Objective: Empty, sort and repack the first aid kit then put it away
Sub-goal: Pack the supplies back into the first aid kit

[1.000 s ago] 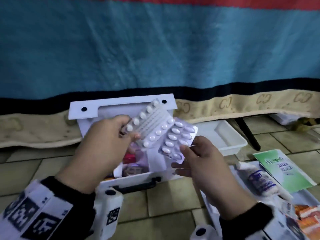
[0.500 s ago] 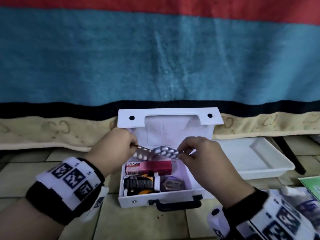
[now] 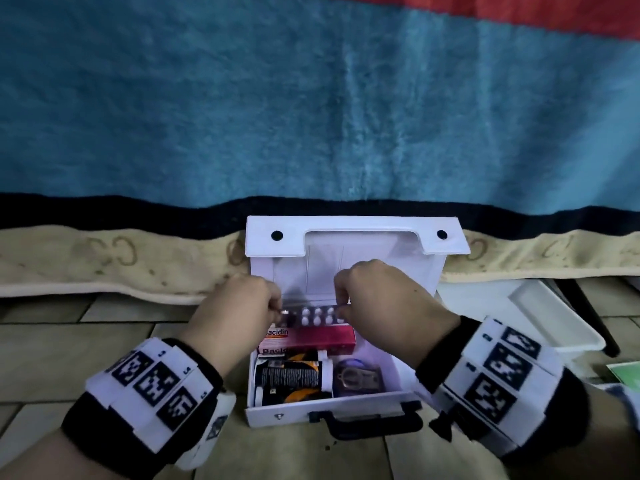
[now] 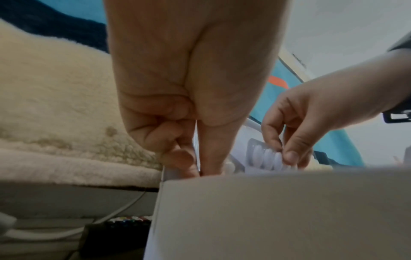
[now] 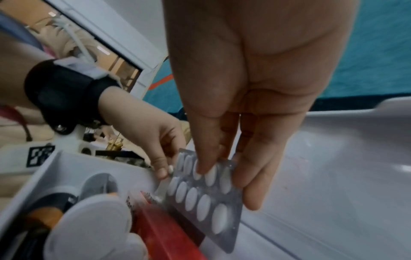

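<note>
A white first aid case (image 3: 346,415) stands open on the tiled floor, its lid (image 3: 356,237) upright. Both hands hold silver blister strips of white pills (image 3: 317,315) (image 5: 204,195) (image 4: 266,156) upright at the back of the case. My left hand (image 3: 242,306) (image 4: 195,149) pinches the left end, my right hand (image 3: 374,299) (image 5: 222,167) pinches the right end. In front of the strips lie a red Bacidin box (image 3: 311,336), a black-labelled bottle with a white cap (image 3: 291,374) (image 5: 93,227) and a small round packet (image 3: 356,375).
A white plastic tray (image 3: 554,317) sits on the floor right of the case. A blue, black and cream blanket (image 3: 311,116) hangs behind. A green leaflet (image 3: 627,374) shows at the right edge. Tiled floor (image 3: 86,341) lies to the left.
Both hands have brought the blister strips down from above the case into its back part, turning them upright. The view has shifted so the case is central.
</note>
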The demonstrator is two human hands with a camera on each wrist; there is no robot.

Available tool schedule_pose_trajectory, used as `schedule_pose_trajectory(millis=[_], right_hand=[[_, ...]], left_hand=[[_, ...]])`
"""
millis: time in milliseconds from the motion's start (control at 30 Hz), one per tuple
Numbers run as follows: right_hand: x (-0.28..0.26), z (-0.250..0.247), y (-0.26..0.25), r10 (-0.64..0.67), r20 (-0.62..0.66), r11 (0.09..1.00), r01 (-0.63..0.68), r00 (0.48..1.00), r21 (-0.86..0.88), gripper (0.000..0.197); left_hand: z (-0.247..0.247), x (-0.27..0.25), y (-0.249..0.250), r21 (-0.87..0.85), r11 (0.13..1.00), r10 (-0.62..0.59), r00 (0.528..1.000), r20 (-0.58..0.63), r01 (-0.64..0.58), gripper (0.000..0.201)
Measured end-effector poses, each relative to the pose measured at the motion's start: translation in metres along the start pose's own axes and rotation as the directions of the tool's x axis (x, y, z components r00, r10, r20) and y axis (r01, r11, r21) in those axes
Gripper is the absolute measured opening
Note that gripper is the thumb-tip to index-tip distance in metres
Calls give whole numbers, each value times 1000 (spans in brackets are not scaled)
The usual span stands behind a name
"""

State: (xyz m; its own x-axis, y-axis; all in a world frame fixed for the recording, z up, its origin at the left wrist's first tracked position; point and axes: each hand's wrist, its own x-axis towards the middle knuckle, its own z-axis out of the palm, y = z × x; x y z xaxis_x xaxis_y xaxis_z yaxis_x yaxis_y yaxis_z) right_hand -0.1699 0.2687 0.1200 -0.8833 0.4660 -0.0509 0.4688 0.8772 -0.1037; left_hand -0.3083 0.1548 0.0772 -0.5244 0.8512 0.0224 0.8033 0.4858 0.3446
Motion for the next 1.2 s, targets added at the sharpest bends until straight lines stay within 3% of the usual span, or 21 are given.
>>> schedule_pose_trajectory(millis=[100, 200, 267, 400, 533, 667, 1033, 1200], right_hand=[[8, 1, -9, -42, 22, 997, 43, 999, -59, 7], [16, 1, -19, -60, 49, 992, 65, 997, -109, 17], [20, 0, -27, -89, 89, 985, 101, 992, -139, 10], [27, 3, -41, -141, 170, 980, 162, 975, -117, 26], [30, 7, -44, -155, 180, 981, 173, 971, -90, 32], [34, 9, -43, -155, 176, 981, 173, 972, -92, 22], [31, 5, -39, -184, 193, 972, 208, 964, -110, 36], [29, 15, -49, -247, 226, 922, 300, 942, -244, 26]], left_hand=[[0, -1, -3, 54, 998, -24, 997, -74, 28, 8], [-1, -1, -8, -45, 998, -41, 997, -63, 38, 21], [-1, -2, -10, -90, 995, -45, 997, -58, 40, 26], [-2, -1, -13, -40, 999, -28, 994, -102, 24, 28], [-2, -3, -15, -57, 998, -14, 996, -89, 9, 25], [-3, -5, -12, -37, 998, 42, 996, -80, -46, 10], [-3, -5, -13, 42, 995, 88, 996, -24, -87, 11], [-5, -5, -12, 94, 990, 102, 995, 8, -103, 7]])
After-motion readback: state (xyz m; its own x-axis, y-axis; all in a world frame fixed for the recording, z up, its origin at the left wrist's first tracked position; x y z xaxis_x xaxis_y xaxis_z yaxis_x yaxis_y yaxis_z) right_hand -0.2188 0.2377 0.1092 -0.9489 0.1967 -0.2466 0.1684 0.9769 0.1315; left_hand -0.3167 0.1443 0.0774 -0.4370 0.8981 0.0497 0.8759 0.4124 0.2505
